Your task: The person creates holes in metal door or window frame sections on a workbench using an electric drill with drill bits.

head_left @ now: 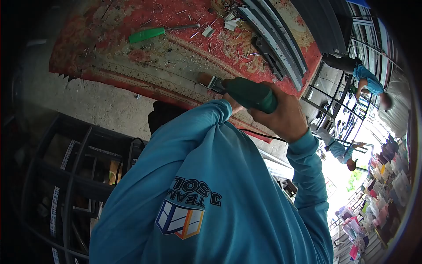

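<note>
My right hand (pixel 283 112) is wrapped round the rear of a dark green power tool (pixel 250 93), which lies low over the cloth-covered table. A metal part (pixel 214 83) sticks out at the tool's front, beside a small brown piece that is too blurred to name. Close under the tool's front is my left hand (pixel 234 104), mostly hidden by the tool and the blue sleeve, with its fingers out of sight. A green-handled tool with a metal shaft (pixel 147 35) lies at the upper left of the red patterned cloth (pixel 110 53).
Long dark curved strips (pixel 277 39) lie at the table's right, near scattered shavings. Black frames (pixel 72 176) stand at lower left. A black cable runs by my right wrist. Two people in blue, one upper (pixel 368 79), one lower (pixel 340 151), are among metal racks at right.
</note>
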### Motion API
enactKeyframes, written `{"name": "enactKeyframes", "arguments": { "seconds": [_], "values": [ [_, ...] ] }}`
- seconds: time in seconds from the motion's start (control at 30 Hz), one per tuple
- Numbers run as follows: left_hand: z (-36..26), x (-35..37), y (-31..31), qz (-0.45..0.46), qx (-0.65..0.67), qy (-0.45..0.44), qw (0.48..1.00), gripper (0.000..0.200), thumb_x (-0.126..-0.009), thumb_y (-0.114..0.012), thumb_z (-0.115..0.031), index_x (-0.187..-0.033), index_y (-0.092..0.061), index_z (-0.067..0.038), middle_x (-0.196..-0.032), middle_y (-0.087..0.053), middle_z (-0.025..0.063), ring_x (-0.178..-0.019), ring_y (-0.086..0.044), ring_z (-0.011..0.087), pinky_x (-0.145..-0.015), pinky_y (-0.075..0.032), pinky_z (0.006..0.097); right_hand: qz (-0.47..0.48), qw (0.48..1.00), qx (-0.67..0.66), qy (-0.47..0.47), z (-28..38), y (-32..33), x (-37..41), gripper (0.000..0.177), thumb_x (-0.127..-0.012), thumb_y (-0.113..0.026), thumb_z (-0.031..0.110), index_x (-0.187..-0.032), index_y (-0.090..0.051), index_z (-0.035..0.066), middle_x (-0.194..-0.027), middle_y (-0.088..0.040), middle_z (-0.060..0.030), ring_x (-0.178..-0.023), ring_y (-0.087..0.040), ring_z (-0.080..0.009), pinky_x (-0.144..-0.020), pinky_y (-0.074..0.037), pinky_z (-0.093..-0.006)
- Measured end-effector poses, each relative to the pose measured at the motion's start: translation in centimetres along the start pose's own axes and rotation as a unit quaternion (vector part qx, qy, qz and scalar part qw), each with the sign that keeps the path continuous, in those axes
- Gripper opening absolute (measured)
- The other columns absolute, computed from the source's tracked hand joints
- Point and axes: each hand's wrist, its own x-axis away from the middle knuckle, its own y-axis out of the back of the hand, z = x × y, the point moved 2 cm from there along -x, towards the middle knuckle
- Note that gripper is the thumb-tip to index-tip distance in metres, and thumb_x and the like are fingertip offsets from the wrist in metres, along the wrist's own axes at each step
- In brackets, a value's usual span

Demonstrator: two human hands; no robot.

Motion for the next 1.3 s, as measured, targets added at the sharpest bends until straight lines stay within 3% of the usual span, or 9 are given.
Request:
{"name": "enactKeyframes", "arguments": {
  "seconds": [0.53, 0.77, 0.87, 0.93, 1.1, 1.13, 1.17, 1.2, 1.3],
  "values": [
    [0.0, 1.0, -0.4, -0.03, 0.112, 0.031, 0.993, 0.023, -0.087, -0.071, -0.033, -0.098, -0.071, -0.012, -0.096, -0.071, 0.0073, -0.102, -0.067, 0.0311, -0.091, -0.05, 0.0531, -0.033, 0.997, -0.058, -0.041, -2.6, -1.2, 1.5, 0.064, -0.076, -0.085, 0.034, -0.13, -0.066, 0.005, -0.097, -0.077, -0.0217, -0.092, -0.077, -0.036, -0.083, -0.06, -0.0425],
    [0.6, 2.8, 0.0, 0.101, 0.105, 0.114, 0.983, 0.027, -0.088, -0.072, -0.037, -0.101, -0.071, -0.012, -0.102, -0.071, 0.0083, -0.106, -0.067, 0.0312, -0.093, -0.05, 0.0532, -0.064, 0.996, -0.054, -0.003, -3.6, -3.3, 2.3, 0.067, -0.075, -0.084, 0.037, -0.132, -0.066, 0.006, -0.096, -0.077, -0.0195, -0.091, -0.077, -0.0361, -0.082, -0.06, -0.0442],
    [1.1, 3.4, 1.1, 0.156, 0.091, 0.149, 0.972, 0.029, -0.088, -0.072, -0.038, -0.102, -0.071, -0.012, -0.104, -0.071, 0.0087, -0.108, -0.066, 0.0313, -0.094, -0.05, 0.0532, -0.055, 0.996, -0.071, 0.005, -1.7, -2.0, 1.5, 0.065, -0.075, -0.087, 0.031, -0.13, -0.065, 0.004, -0.099, -0.078, -0.0176, -0.094, -0.078, -0.0294, -0.085, -0.06, -0.0401],
    [0.6, 3.3, 1.8, 0.194, 0.086, 0.162, 0.964, 0.031, -0.088, -0.072, -0.039, -0.103, -0.071, -0.012, -0.106, -0.071, 0.009, -0.109, -0.066, 0.0314, -0.095, -0.05, 0.0532, 0.004, 0.995, 0.072, 0.067, 0.7, -1.2, 1.4, 0.063, -0.077, -0.085, 0.033, -0.129, -0.066, 0.003, -0.095, -0.076, -0.0199, -0.09, -0.078, -0.031, -0.079, -0.059, -0.0412],
    [-1.3, 0.5, 3.8, 0.272, 0.068, 0.163, 0.946, 0.034, -0.088, -0.073, -0.042, -0.105, -0.07, -0.012, -0.11, -0.071, 0.0098, -0.112, -0.066, 0.0315, -0.097, -0.05, 0.0532, -0.033, 0.997, -0.023, 0.061, -3.5, -0.4, -1.0, 0.061, -0.077, -0.08, 0.044, -0.123, -0.068, 0.006, -0.09, -0.073, -0.025, -0.085, -0.074, -0.0409, -0.078, -0.058, -0.0511],
    [0.4, -0.6, -2.2, 0.265, 0.064, 0.148, 0.951, 0.034, -0.088, -0.073, -0.042, -0.105, -0.07, -0.012, -0.11, -0.071, 0.0098, -0.112, -0.066, 0.0315, -0.097, -0.05, 0.0532, -0.022, 0.998, -0.039, 0.049, -4.0, -0.8, -0.6, 0.06, -0.077, -0.08, 0.045, -0.122, -0.068, 0.006, -0.089, -0.073, -0.025, -0.085, -0.074, -0.0415, -0.078, -0.058, -0.0517],
    [2.2, 1.4, -6.5, 0.129, 0.32, 0.211, 0.914, 0.049, -0.089, -0.071, -0.048, -0.122, -0.066, -0.012, -0.126, -0.066, 0.0116, -0.125, -0.059, 0.0335, -0.106, -0.046, 0.0504, -0.01, 0.998, -0.055, 0.041, -4.0, -0.8, -0.3, 0.06, -0.077, -0.079, 0.045, -0.121, -0.068, 0.006, -0.089, -0.073, -0.025, -0.085, -0.074, -0.0421, -0.078, -0.057, -0.0524],
    [3.4, 4.6, -10.6, -0.009, 0.552, 0.253, 0.794, 0.066, -0.09, -0.07, -0.054, -0.139, -0.061, -0.012, -0.142, -0.062, 0.0135, -0.138, -0.051, 0.0354, -0.116, -0.041, 0.0477, 0.007, 0.999, -0.036, 0.017, -2.4, -0.6, 1.0, 0.06, -0.077, -0.079, 0.046, -0.12, -0.069, 0.006, -0.087, -0.073, -0.0246, -0.084, -0.073, -0.0433, -0.079, -0.057, -0.0528],
    [3.4, 0.3, -10.4, 0.027, 0.436, 0.19, 0.879, 0.068, -0.088, -0.07, -0.057, -0.139, -0.061, -0.012, -0.143, -0.061, 0.0129, -0.138, -0.051, 0.0355, -0.115, -0.042, 0.0484, -0.038, 0.996, -0.013, 0.08, -1.1, 0.2, 3.4, 0.059, -0.079, -0.084, 0.036, -0.126, -0.065, 0.006, -0.085, -0.072, -0.0233, -0.084, -0.073, -0.0434, -0.077, -0.057, -0.0484]
  ]
}}
